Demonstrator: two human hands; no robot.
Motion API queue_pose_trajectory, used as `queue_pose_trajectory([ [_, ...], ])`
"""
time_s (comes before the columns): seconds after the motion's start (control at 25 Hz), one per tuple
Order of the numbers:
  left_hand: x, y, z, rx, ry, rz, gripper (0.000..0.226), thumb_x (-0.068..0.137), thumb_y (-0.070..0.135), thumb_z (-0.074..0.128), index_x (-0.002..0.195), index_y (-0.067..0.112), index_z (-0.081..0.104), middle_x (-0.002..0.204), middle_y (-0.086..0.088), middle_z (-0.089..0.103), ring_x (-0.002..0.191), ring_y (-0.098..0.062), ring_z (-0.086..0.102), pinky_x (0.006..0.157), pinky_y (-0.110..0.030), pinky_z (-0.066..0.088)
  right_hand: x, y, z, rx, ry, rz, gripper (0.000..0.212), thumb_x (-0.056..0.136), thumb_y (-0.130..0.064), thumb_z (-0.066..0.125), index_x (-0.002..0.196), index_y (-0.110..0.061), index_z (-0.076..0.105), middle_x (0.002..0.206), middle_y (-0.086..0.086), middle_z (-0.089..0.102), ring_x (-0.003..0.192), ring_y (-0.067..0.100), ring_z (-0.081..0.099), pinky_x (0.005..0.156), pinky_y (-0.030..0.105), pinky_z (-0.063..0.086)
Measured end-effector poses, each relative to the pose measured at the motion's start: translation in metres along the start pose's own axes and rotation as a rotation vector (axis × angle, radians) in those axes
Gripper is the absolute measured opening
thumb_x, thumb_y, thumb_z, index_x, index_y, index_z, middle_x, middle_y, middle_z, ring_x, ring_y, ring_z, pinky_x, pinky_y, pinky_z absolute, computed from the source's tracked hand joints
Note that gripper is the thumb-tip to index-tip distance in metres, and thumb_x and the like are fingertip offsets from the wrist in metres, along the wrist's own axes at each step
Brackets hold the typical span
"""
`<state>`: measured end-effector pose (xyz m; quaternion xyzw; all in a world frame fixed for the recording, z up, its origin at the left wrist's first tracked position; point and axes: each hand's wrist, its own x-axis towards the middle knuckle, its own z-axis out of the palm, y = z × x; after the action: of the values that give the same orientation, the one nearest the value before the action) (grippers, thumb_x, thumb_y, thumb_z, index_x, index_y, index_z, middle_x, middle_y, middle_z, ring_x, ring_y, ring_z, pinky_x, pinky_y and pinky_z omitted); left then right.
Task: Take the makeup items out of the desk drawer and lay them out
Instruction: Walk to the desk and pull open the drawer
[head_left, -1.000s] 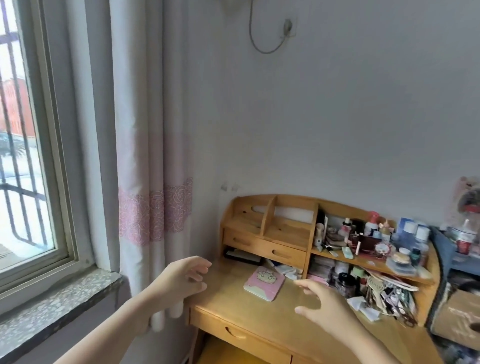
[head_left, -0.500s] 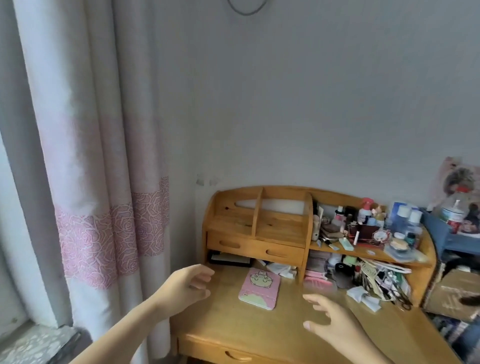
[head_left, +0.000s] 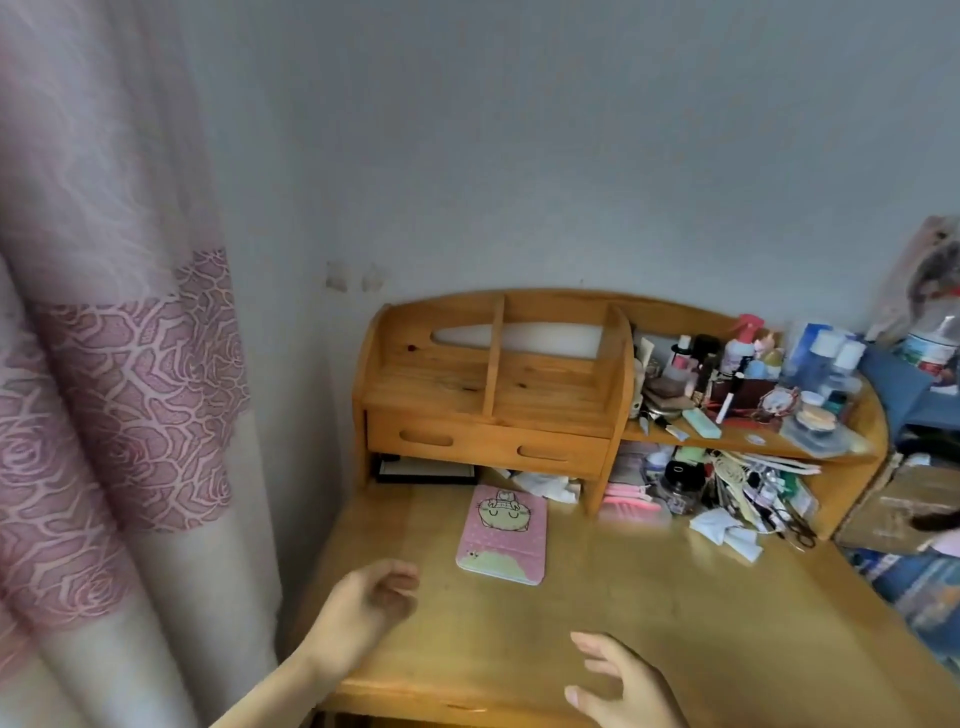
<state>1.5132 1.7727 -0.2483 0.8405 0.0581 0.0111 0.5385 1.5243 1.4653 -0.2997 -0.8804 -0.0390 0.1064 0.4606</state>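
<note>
A wooden desk (head_left: 675, 613) stands against the wall. On it sits a wooden organiser (head_left: 493, 384) with a shut small drawer (head_left: 488, 447) that has two slot handles. The desk's own front drawer is hidden below the frame. My left hand (head_left: 363, 608) hovers over the desk's near left corner, fingers loosely curled, holding nothing. Empty too, my right hand (head_left: 618, 680) hangs over the front edge with fingers spread. Makeup bottles, jars and compacts (head_left: 737, 384) crowd the organiser's right shelf.
A pink cartoon tablet case (head_left: 504, 535) lies flat mid-desk. Tissues (head_left: 727, 525), scissors and clutter sit under the right shelf. A pink rose-patterned curtain (head_left: 119, 389) hangs close on the left. A cardboard box (head_left: 904, 504) and blue items stand at the right.
The view has swung right and down, away from the window; the desk now looks nearer. Both hands sit lower in frame, over the desk's front edge, still empty.
</note>
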Motion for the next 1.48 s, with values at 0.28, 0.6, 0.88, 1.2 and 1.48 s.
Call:
queue_pose_trajectory([
  [0.28, 0.008, -0.106, 0.053, -0.246, -0.195, -0.211, 0.033, 0.06, 0.019, 0.065, 0.091, 0.011, 0.07, 0.07, -0.001, 0.069, 0.074, -0.015, 0.065, 0.06, -0.025, 0.052, 0.026, 0.099, 0.083, 0.252, -0.136, 0.23, 0.028, 0.068, -0.027, 0.08, 0.094, -0.025, 0.069, 0.109, 0.005, 0.068, 0.094, 0.01, 0.066, 0.085, 0.029, 0.052],
  [0.6, 0.004, -0.213, 0.104, -0.337, -0.255, -0.52, 0.027, 0.07, 0.018, 0.075, 0.094, 0.007, 0.067, 0.087, -0.013, 0.073, 0.078, -0.03, 0.071, 0.085, -0.04, 0.054, 0.039, 0.154, 0.144, 0.542, -0.018, 0.497, 0.032, 0.072, -0.006, 0.076, 0.102, -0.002, 0.066, 0.109, 0.016, 0.066, 0.099, 0.025, 0.063, 0.094, 0.038, 0.048],
  [0.88, 0.022, -0.25, 0.135, -0.893, 0.169, -0.89, 0.043, 0.083, 0.007, 0.065, 0.121, 0.013, 0.045, 0.122, -0.014, 0.055, 0.113, -0.034, 0.054, 0.091, -0.054, 0.048, 0.071, 0.168, 0.16, 0.832, 0.145, 0.736, 0.05, 0.076, -0.004, 0.073, 0.121, 0.001, 0.052, 0.118, 0.016, 0.06, 0.114, 0.031, 0.054, 0.103, 0.049, 0.04],
  [1.2, 0.036, -0.253, 0.151, -1.18, 0.283, -0.829, 0.031, 0.089, 0.01, 0.053, 0.12, 0.007, 0.049, 0.131, -0.018, 0.045, 0.127, -0.036, 0.041, 0.11, -0.052, 0.032, 0.08, 0.175, 0.18, 1.221, 0.287, 0.771, 0.05, 0.081, 0.006, 0.061, 0.128, -0.005, 0.045, 0.105, 0.02, 0.062, 0.115, 0.037, 0.055, 0.099, 0.05, 0.044],
  [1.48, 0.037, -0.259, 0.157, -1.417, 0.359, -0.779, 0.022, 0.089, 0.013, 0.051, 0.11, 0.006, 0.05, 0.129, -0.018, 0.043, 0.129, -0.038, 0.039, 0.109, -0.056, 0.032, 0.085, 0.167, 0.176, 1.502, 0.291, 0.729, 0.01, 0.084, 0.005, 0.053, 0.089, -0.004, 0.056, 0.116, 0.023, 0.055, 0.123, 0.037, 0.046, 0.099, 0.057, 0.041],
])
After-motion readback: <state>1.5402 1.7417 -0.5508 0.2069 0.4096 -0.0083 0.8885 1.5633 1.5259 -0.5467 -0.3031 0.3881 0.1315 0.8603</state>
